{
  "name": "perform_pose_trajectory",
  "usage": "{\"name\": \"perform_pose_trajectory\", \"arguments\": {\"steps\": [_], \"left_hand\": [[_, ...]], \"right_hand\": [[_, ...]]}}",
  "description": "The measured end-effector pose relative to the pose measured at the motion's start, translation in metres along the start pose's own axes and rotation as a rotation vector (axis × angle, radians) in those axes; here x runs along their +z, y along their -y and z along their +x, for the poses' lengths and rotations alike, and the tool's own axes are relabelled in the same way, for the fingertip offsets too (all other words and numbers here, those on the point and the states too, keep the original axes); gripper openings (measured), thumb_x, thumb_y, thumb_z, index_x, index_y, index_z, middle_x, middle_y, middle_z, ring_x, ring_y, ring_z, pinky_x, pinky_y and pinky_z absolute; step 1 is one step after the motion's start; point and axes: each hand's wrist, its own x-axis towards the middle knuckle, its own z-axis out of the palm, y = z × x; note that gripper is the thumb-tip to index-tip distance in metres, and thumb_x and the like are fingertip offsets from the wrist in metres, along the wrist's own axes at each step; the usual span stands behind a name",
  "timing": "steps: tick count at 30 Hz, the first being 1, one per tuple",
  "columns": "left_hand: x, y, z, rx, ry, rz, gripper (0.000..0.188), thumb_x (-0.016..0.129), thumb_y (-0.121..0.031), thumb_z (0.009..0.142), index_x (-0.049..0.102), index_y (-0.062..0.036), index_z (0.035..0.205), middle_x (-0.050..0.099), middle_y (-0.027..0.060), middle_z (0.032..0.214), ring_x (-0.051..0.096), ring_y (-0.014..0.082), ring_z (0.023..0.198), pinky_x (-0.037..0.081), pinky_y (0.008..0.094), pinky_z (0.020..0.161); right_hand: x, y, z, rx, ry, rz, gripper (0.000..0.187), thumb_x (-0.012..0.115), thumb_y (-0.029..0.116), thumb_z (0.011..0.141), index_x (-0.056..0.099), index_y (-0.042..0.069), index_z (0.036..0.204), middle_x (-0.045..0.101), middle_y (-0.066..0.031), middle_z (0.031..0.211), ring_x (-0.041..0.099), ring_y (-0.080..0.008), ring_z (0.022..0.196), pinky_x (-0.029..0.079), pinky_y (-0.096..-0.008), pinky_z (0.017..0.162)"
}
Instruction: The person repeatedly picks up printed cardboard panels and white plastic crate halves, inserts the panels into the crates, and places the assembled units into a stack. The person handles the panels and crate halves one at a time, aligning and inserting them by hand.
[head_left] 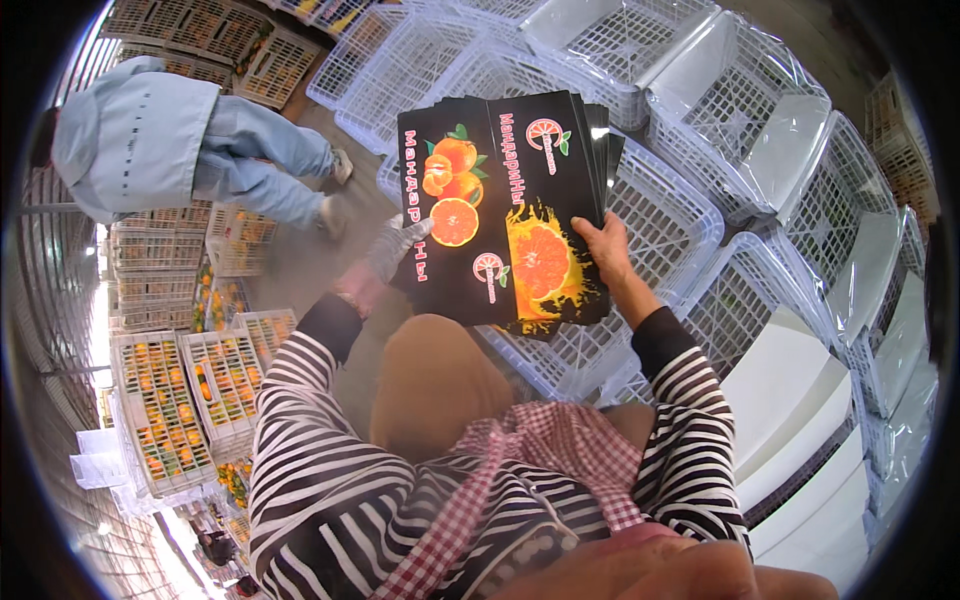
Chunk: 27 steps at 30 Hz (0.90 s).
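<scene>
The stack of black printed cards is up in the person's hands, above a pale blue plastic crate. The gloved left hand has its grip pinched on the stack's left edge; the right hand pinches the right edge, thumb on top. Left of the stack, I see orange-filled crates and a co-worker in light blue.

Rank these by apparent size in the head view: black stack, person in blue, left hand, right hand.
1. Black stack
2. Person in blue, farther away
3. Left hand and right hand: too alike to rank
</scene>
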Motion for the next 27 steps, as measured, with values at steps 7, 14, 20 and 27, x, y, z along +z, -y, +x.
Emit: {"name": "perform_pose_trajectory", "arguments": {"steps": [7,14,20,27], "left_hand": [[-0.003,-0.056,-0.014,0.101,0.014,0.162,0.041,0.072,-0.025,0.083,0.059,-0.0042,0.116,0.065,0.0004,0.100,0.060,0.0089,0.090,0.048,0.0263,0.083],[-0.073,-0.079,0.051,0.300,0.144,0.008,0.048,0.073,-0.026,0.081,0.057,-0.0045,0.120,0.064,-0.0001,0.104,0.058,0.0089,0.089,0.047,0.0258,0.078],[-0.173,-0.098,0.190,0.366,0.077,-0.178,0.036,0.071,-0.022,0.081,0.061,-0.0079,0.112,0.063,-0.0035,0.092,0.056,0.0066,0.077,0.047,0.0237,0.066],[-0.300,-0.120,0.367,0.346,0.014,-0.069,0.033,0.072,-0.027,0.081,0.063,-0.0101,0.107,0.058,-0.0074,0.084,0.050,0.0038,0.070,0.044,0.0225,0.064]], "right_hand": [[0.009,-0.005,-0.015,0.014,-0.046,0.096,0.045,0.072,0.022,0.075,0.055,-0.007,0.103,0.065,-0.0156,0.094,0.062,-0.0211,0.082,0.049,-0.0332,0.075],[0.059,0.074,0.004,-0.203,-0.045,0.015,0.047,0.071,0.024,0.078,0.051,-0.007,0.108,0.065,-0.0139,0.097,0.061,-0.0180,0.086,0.050,-0.0326,0.077],[0.176,0.132,0.119,-0.288,-0.082,-0.086,0.036,0.071,0.020,0.078,0.059,-0.006,0.101,0.066,-0.0114,0.089,0.062,-0.0159,0.077,0.051,-0.0315,0.069],[0.320,0.142,0.281,-0.228,-0.101,-0.129,0.036,0.073,0.020,0.074,0.062,-0.011,0.090,0.067,-0.0138,0.079,0.063,-0.0166,0.065,0.051,-0.0320,0.059]]}}
